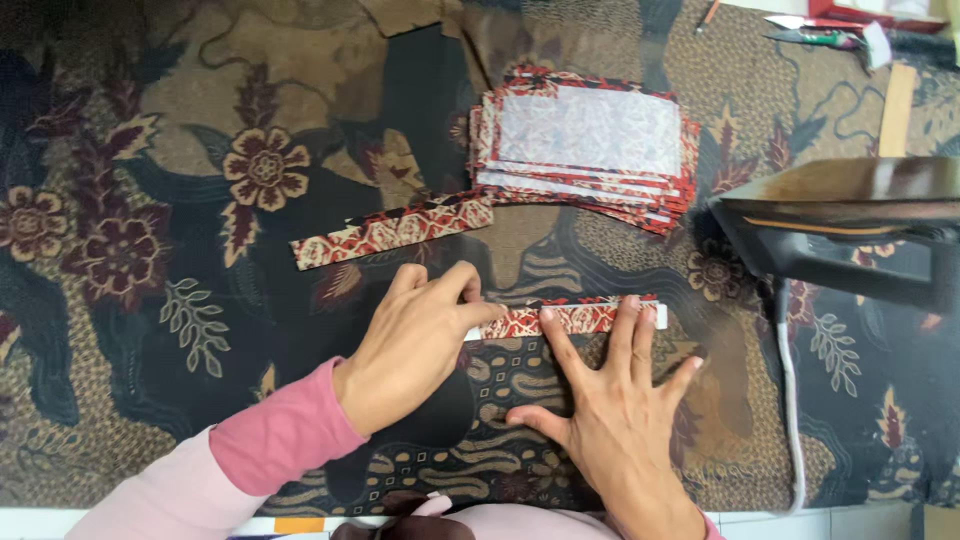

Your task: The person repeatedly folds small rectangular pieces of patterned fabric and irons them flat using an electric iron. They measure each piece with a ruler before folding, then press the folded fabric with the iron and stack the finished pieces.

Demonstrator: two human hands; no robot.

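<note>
- Left hand flat, fingers pressing folded red strip at its 9 o'clock end
- Right hand splayed open — fingertips pinning strip, nothing gripped
- Second strip at 11 o'clock; fabric stack at 12

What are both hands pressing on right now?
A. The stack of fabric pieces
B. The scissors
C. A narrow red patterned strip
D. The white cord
C: the left hand and right hand both rest fingertips on the narrow red patterned strip; the stack lies untouched beyond.
</note>
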